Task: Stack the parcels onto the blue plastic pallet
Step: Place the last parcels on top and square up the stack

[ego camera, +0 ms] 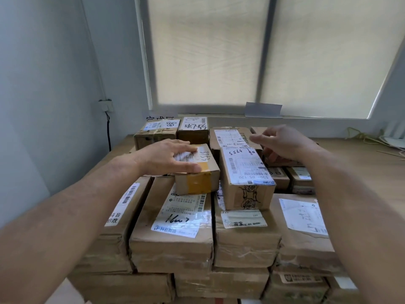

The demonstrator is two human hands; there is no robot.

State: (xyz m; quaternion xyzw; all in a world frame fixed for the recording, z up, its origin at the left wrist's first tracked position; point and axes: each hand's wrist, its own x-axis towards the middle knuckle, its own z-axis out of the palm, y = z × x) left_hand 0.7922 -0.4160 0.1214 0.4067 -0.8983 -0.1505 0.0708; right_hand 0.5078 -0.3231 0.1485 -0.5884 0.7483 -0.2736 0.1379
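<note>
Left hand (162,156) lays flat fingers (186,149) on the small taped box (197,183), right hand (285,143) hovers beyond, fingers loose, empty.

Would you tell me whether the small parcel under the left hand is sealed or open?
Sealed: small parcel is closed, yellow tape wrapped over its top and front.

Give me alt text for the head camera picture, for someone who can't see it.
A person's left hand lies flat on a small brown cardboard parcel with yellow tape, atop a stack of labelled cardboard parcels; the open right hand hovers near a taller brown cardboard parcel.
</note>
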